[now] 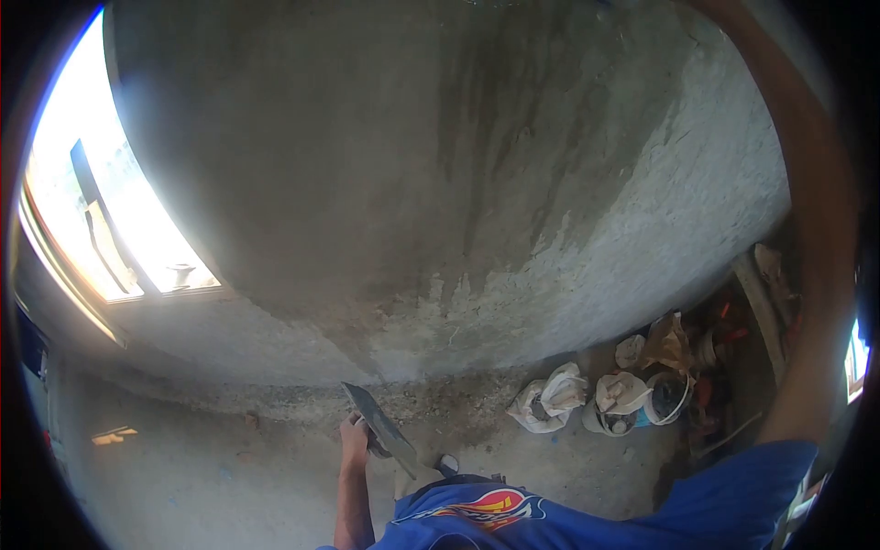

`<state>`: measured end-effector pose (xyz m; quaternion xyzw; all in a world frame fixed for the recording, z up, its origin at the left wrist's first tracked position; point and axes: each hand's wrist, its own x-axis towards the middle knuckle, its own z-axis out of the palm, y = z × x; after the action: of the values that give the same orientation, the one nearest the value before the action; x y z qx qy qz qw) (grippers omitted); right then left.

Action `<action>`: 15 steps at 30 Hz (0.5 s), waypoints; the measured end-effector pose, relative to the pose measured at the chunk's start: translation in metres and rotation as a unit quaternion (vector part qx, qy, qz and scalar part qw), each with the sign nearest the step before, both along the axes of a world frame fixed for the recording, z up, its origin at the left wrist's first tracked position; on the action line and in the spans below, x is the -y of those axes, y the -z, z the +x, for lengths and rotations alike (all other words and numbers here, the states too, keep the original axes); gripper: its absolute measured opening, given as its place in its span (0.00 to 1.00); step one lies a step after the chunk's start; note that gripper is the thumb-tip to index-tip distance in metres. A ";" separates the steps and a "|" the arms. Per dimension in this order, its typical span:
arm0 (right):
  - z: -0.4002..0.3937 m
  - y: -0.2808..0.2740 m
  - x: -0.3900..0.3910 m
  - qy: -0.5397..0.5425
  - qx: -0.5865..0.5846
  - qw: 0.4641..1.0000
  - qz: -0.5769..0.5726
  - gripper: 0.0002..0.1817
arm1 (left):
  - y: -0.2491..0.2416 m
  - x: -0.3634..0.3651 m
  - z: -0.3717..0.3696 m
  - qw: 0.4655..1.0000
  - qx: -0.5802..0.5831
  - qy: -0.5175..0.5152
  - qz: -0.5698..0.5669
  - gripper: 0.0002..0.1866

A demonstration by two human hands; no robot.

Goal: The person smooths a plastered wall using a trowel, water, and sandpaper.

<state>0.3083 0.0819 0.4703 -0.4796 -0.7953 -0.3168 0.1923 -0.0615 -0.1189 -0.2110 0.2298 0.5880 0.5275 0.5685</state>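
My left hand [354, 440] is low in front of my body, its fingers closed round the handle of a plastering trowel [385, 427]. The trowel's long, flat grey blade is tilted, with its far end towards the wall. My right arm [816, 220] reaches up along the right side and bends over the top edge; the hand itself is out of view. Before me stands a plastered wall [367, 165], dark and damp over most of its face, with drip streaks running down to a paler, rough lower strip.
A bright window [128, 202] is at the left. Open white sacks [555, 399] and a bucket [667, 399] stand along the wall's foot at right, near a wooden post [759, 298]. Wood scraps [115, 435] lie on the concrete floor [238, 486].
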 end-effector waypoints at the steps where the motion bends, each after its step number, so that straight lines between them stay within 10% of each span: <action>1: 0.008 -0.001 -0.003 0.021 -0.010 1.000 0.018 0.21 | -0.001 -0.002 0.000 1.000 0.002 0.001 0.001 0.12; 15: 0.040 0.048 -0.027 0.064 -0.145 0.986 0.048 0.24 | -0.026 0.008 -0.020 0.998 -0.058 0.022 -0.008 0.08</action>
<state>0.3481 0.1085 0.4224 -0.5606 -0.7105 -0.2939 0.3074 -0.0812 -0.1268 -0.1853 0.2684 0.6186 0.4964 0.5467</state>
